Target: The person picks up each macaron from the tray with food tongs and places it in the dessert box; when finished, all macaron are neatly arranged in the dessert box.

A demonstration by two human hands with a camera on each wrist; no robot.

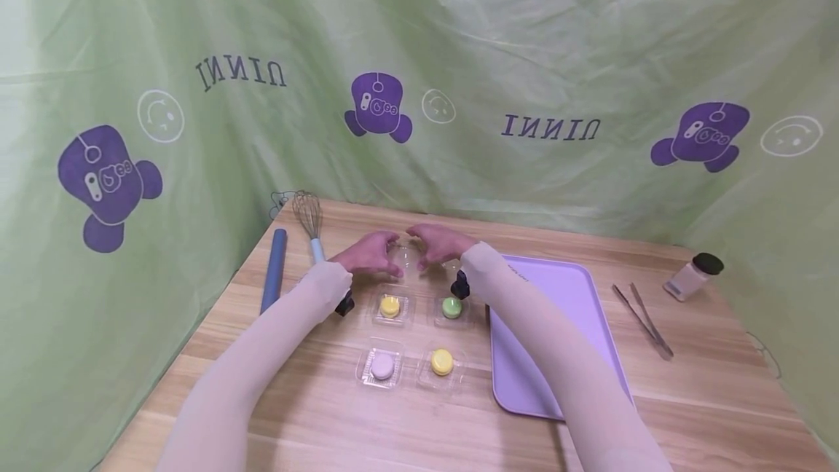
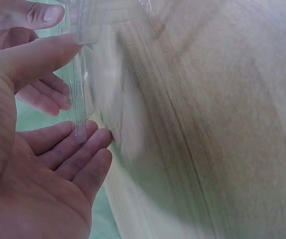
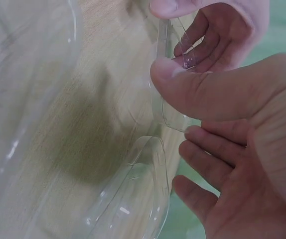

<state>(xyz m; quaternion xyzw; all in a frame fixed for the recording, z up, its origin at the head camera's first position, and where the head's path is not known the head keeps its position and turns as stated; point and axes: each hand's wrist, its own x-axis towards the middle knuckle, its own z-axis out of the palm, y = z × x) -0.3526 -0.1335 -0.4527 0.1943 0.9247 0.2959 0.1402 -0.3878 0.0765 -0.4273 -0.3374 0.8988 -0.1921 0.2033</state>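
Near the far edge of the table, my left hand (image 1: pixel 373 253) and right hand (image 1: pixel 442 242) hold a clear plastic box piece (image 1: pixel 406 259) between them. In the left wrist view, the left thumb presses one side of the thin plastic (image 2: pixel 80 114) while the fingertips meet its edge. The right wrist view has the right thumb and fingers pinching the same piece (image 3: pixel 160 107). Whether it is a lid or a base, I cannot tell. Another clear plastic piece (image 3: pixel 133 199) lies just below the right hand. Nearer me, a yellow macaron (image 1: pixel 390 306) and a green macaron (image 1: pixel 451 307) sit in clear trays.
Closer still, a lilac macaron (image 1: pixel 382 366) and another yellow macaron (image 1: pixel 442 361) sit in clear trays. A purple tray (image 1: pixel 557 341) lies under the right forearm. Tongs (image 1: pixel 645 323) and a black-lidded jar (image 1: pixel 693 277) lie right; a whisk (image 1: pixel 309 217) and blue rod (image 1: pixel 275 268) left.
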